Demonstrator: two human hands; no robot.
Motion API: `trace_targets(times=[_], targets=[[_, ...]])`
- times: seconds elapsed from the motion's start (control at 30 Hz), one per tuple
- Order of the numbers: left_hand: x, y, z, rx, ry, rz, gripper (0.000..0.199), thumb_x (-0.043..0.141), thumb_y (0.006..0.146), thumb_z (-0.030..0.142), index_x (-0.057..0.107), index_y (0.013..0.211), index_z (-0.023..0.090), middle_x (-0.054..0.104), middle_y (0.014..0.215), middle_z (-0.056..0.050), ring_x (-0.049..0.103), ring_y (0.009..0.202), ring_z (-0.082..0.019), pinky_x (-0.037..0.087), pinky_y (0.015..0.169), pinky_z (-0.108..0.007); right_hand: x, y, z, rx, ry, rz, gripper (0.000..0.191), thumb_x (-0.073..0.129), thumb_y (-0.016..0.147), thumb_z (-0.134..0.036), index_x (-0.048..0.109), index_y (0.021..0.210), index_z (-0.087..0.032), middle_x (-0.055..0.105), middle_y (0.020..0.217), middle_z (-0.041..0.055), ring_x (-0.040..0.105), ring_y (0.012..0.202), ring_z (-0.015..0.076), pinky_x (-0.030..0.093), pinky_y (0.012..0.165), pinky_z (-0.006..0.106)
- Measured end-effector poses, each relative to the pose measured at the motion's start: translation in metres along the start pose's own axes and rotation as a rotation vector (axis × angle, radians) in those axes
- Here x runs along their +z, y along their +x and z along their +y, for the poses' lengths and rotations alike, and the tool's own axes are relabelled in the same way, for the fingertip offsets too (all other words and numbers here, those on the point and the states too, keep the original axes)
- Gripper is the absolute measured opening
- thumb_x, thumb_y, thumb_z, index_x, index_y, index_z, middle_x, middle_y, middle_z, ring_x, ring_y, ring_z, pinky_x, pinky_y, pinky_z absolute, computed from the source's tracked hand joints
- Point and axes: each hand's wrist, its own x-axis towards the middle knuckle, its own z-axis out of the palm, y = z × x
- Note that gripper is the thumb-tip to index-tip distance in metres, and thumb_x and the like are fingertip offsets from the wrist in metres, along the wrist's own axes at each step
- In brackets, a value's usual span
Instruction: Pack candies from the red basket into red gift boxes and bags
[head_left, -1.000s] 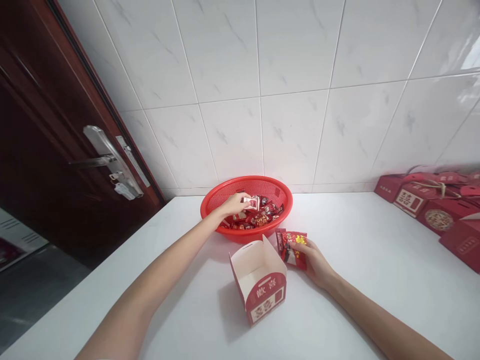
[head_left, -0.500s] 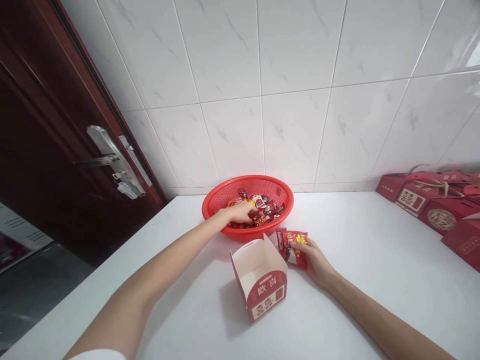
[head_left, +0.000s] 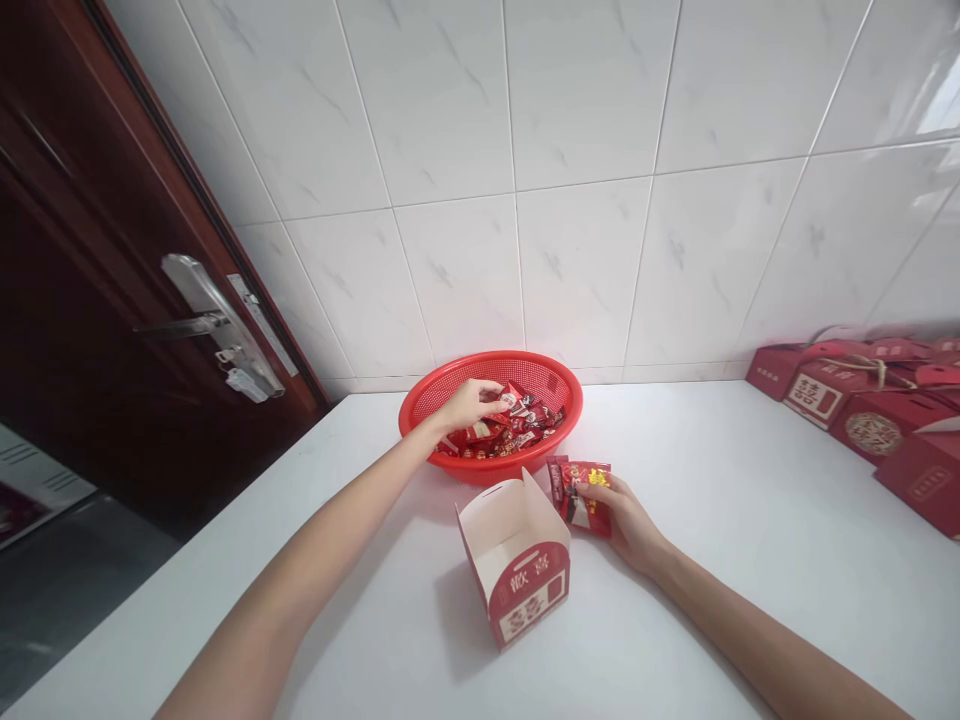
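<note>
At the red plastic basket (head_left: 424,400), my left hand (head_left: 471,404) is over the heaped sweets, its fingers closed on a small red candy packet (head_left: 511,397). Below it lie several wrapped candies (head_left: 529,425), mostly red and dark. My right hand (head_left: 627,520) grips red snack packets (head_left: 586,500) with yellow print, just above the table and beside the box; a darker wrapper shows at their left edge. Between my arms stands a red and white paper gift box (head_left: 529,590), its top open and its visible inside bare.
Several closed red gift boxes (head_left: 847,400) are grouped at the right of the white table (head_left: 360,610). A tiled wall (head_left: 577,270) runs along the back. To the left is a dark red door with a metal handle (head_left: 225,325) and keys.
My left hand has risen from among the candies and now has a red packet in its fingers. My right hand keeps its hold on the snack packets. The view has shifted slightly.
</note>
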Motion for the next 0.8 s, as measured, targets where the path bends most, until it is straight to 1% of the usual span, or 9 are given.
trace_targets(times=[0.13, 0.23, 0.27, 0.33, 0.43, 0.5, 0.57, 0.7, 0.8], targets=[[0.007, -0.006, 0.020, 0.017, -0.106, -0.045, 0.051, 0.081, 0.067, 0.059, 0.071, 0.089, 0.014, 0.074, 0.097, -0.009, 0.069, 0.096, -0.026, 0.055, 0.087, -0.039, 0.000, 0.000, 0.000, -0.015, 0.003, -0.035, 0.040, 0.089, 0.065, -0.037, 0.072, 0.094, -0.017, 0.078, 0.101, 0.0114, 0.074, 0.095, 0.0301, 0.059, 0.086, 0.041], [0.022, -0.013, 0.042, 0.027, -0.127, -0.135, 0.050, 0.083, 0.070, 0.048, 0.072, 0.105, 0.015, 0.075, 0.105, -0.011, 0.069, 0.102, -0.026, 0.055, 0.090, -0.038, 0.000, 0.000, 0.001, -0.029, -0.001, -0.056, 0.040, 0.088, 0.066, -0.038, 0.072, 0.096, -0.017, 0.078, 0.100, 0.0104, 0.074, 0.091, 0.0279, 0.058, 0.084, 0.040], [0.028, -0.014, 0.049, 0.042, -0.084, -0.177, 0.050, 0.083, 0.071, 0.044, 0.072, 0.110, 0.015, 0.075, 0.107, -0.010, 0.069, 0.103, -0.026, 0.054, 0.090, -0.037, -0.001, 0.000, 0.001, -0.035, -0.002, -0.060, 0.040, 0.089, 0.066, -0.038, 0.073, 0.096, -0.017, 0.077, 0.100, 0.0099, 0.073, 0.090, 0.0270, 0.058, 0.084, 0.039], [0.041, -0.017, 0.063, 0.092, 0.096, -0.278, 0.045, 0.080, 0.075, 0.039, 0.072, 0.113, 0.017, 0.075, 0.105, -0.008, 0.068, 0.101, -0.025, 0.053, 0.087, -0.034, -0.002, 0.001, 0.001, -0.045, 0.004, -0.057, 0.040, 0.089, 0.066, -0.037, 0.073, 0.097, -0.018, 0.077, 0.099, 0.0087, 0.072, 0.089, 0.0255, 0.057, 0.085, 0.038], [0.056, -0.021, 0.079, 0.179, 0.414, -0.361, 0.029, 0.070, 0.085, 0.033, 0.075, 0.108, 0.017, 0.074, 0.098, -0.007, 0.066, 0.091, -0.023, 0.049, 0.084, -0.034, -0.002, -0.001, -0.002, -0.050, 0.021, -0.046, 0.039, 0.089, 0.066, -0.036, 0.073, 0.097, -0.019, 0.077, 0.098, 0.0071, 0.072, 0.088, 0.0243, 0.057, 0.085, 0.037], [0.062, -0.024, 0.086, 0.234, 0.518, -0.356, 0.021, 0.066, 0.087, 0.029, 0.075, 0.102, 0.016, 0.073, 0.102, -0.008, 0.065, 0.092, -0.023, 0.047, 0.087, -0.035, -0.001, -0.003, -0.007, -0.051, 0.031, -0.043, 0.037, 0.089, 0.066, -0.036, 0.073, 0.096, -0.019, 0.077, 0.099, 0.0069, 0.072, 0.089, 0.0247, 0.057, 0.085, 0.037], [0.063, -0.027, 0.090, 0.257, 0.535, -0.342, 0.017, 0.066, 0.087, 0.027, 0.075, 0.096, 0.017, 0.072, 0.108, -0.009, 0.064, 0.098, -0.025, 0.046, 0.088, -0.035, 0.001, -0.005, -0.015, -0.056, 0.024, -0.046, 0.038, 0.088, 0.067, -0.037, 0.073, 0.096, -0.019, 0.078, 0.099, 0.0076, 0.073, 0.091, 0.0260, 0.057, 0.086, 0.037], [0.057, -0.038, 0.095, 0.180, 0.441, -0.291, 0.019, 0.068, 0.085, 0.030, 0.075, 0.098, 0.018, 0.074, 0.097, -0.006, 0.064, 0.090, -0.023, 0.047, 0.080, -0.033, 0.010, -0.011, -0.031, -0.107, -0.031, -0.077, 0.042, 0.088, 0.068, -0.038, 0.075, 0.104, -0.020, 0.078, 0.103, 0.0081, 0.073, 0.095, 0.0276, 0.057, 0.087, 0.037], [0.046, -0.052, 0.099, 0.184, 0.305, -0.176, 0.022, 0.072, 0.080, 0.032, 0.076, 0.097, 0.018, 0.074, 0.093, -0.004, 0.064, 0.087, -0.021, 0.048, 0.079, -0.032, 0.022, -0.019, -0.042, -0.174, -0.088, -0.127, 0.041, 0.087, 0.071, -0.040, 0.075, 0.105, -0.020, 0.078, 0.103, 0.0082, 0.073, 0.094, 0.0265, 0.057, 0.086, 0.036]])
